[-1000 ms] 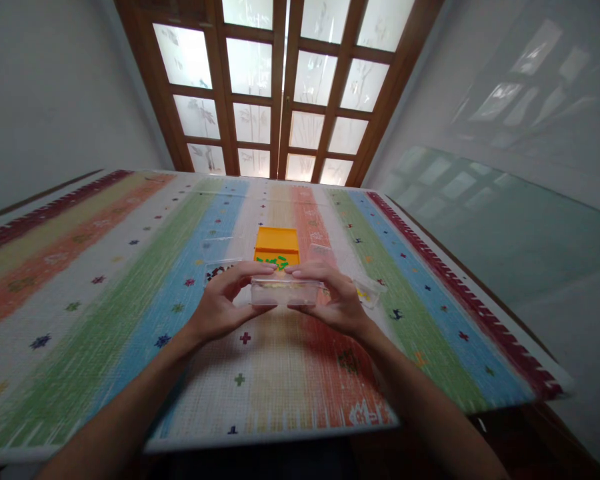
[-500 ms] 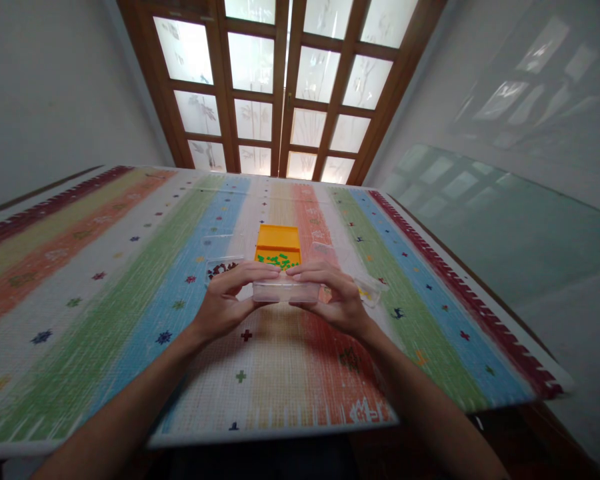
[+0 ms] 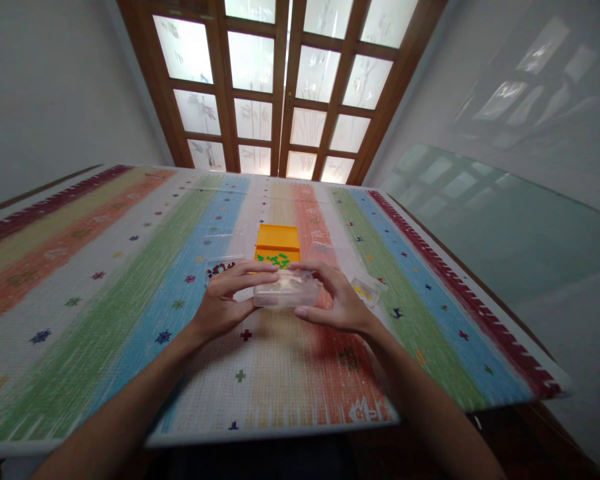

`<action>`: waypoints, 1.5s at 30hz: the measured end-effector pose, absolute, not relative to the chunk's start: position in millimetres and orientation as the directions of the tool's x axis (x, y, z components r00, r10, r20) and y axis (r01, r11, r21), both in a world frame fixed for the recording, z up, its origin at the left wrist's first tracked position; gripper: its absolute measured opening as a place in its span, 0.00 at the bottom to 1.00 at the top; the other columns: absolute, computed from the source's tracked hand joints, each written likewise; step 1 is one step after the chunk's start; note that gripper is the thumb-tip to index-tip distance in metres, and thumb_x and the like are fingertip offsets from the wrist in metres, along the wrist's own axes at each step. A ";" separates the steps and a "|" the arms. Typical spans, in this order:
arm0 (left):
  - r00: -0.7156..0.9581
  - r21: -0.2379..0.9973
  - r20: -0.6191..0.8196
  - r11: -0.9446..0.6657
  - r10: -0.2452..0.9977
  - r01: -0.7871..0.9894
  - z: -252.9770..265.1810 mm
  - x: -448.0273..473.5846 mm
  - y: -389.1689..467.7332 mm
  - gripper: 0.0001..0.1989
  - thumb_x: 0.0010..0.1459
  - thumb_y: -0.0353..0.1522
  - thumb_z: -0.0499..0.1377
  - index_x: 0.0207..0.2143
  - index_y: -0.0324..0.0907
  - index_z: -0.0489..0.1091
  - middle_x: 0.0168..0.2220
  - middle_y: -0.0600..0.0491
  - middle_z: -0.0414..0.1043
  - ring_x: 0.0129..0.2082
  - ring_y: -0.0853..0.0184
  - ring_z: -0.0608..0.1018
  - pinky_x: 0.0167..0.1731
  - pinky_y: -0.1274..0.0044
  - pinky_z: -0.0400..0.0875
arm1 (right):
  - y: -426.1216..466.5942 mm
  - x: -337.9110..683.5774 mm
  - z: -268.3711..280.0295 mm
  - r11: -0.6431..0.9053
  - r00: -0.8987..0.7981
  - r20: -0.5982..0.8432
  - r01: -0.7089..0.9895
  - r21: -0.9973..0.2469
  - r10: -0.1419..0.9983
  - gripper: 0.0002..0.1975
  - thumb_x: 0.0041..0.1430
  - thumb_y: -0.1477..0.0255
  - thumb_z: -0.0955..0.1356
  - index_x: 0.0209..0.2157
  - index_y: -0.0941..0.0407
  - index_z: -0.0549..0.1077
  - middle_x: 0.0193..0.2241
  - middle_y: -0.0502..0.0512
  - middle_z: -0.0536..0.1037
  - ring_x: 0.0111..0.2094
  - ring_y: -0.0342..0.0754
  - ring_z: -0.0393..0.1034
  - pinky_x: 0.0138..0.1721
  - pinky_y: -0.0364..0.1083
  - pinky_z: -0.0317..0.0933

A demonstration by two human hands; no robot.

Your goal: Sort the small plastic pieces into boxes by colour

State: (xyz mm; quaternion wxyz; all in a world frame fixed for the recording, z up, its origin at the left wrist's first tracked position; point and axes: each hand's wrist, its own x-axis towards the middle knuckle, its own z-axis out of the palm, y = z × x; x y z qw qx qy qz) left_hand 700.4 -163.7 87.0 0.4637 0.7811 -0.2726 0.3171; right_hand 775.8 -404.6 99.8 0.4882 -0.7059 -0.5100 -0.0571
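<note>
A clear plastic box (image 3: 285, 293) with pale contents, hard to make out, is held just above the tablecloth between both hands. My left hand (image 3: 225, 300) grips its left end, fingers along the top and thumb at the lower edge. My right hand (image 3: 343, 301) is closed round the right end, fingers over the top and thumb by the bottom front corner. Right behind the box lies an open orange case (image 3: 278, 237) with small green pieces (image 3: 279, 260) in its near half.
Beside my left hand is an open clear box (image 3: 225, 259) holding dark brown pieces (image 3: 220, 268). Right of my right hand, another clear box (image 3: 377, 288) contains yellow pieces (image 3: 361, 292). A striped tablecloth (image 3: 145, 333) covers the table; glazed wooden doors (image 3: 283, 100) stand beyond.
The clear box has tipped so that more of its top shows. My right fingers have shifted, and the right thumb has come lower and further into view.
</note>
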 end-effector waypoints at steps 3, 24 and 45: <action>0.636 0.504 0.752 -0.474 -0.170 -0.722 86.5 700.1 -160.0 0.16 0.63 0.31 0.67 0.53 0.50 0.78 0.52 0.47 0.80 0.50 0.60 0.81 0.53 0.66 0.77 | -405.9 776.2 96.8 -0.013 0.521 0.512 0.710 -0.704 0.683 0.31 0.58 0.61 0.77 0.60 0.50 0.67 0.53 0.59 0.77 0.52 0.53 0.75 0.53 0.54 0.70; 0.913 0.648 0.404 -0.724 0.063 -0.237 54.3 718.3 -33.7 0.74 0.34 0.47 0.80 0.75 0.45 0.39 0.73 0.32 0.49 0.70 0.36 0.60 0.65 0.44 0.58 | -399.4 767.2 54.5 -0.202 0.474 0.350 0.781 -0.590 0.808 0.29 0.54 0.69 0.78 0.55 0.52 0.66 0.50 0.61 0.76 0.51 0.58 0.71 0.53 0.59 0.67; 0.950 0.811 0.285 -0.561 0.128 -0.168 57.5 719.3 -46.6 0.50 0.37 0.41 0.78 0.62 0.45 0.62 0.50 0.45 0.75 0.45 0.54 0.82 0.49 0.57 0.79 | -401.8 773.9 56.9 -0.264 0.501 0.275 0.759 -0.595 0.820 0.42 0.50 0.61 0.81 0.63 0.50 0.65 0.56 0.63 0.73 0.58 0.62 0.68 0.59 0.63 0.63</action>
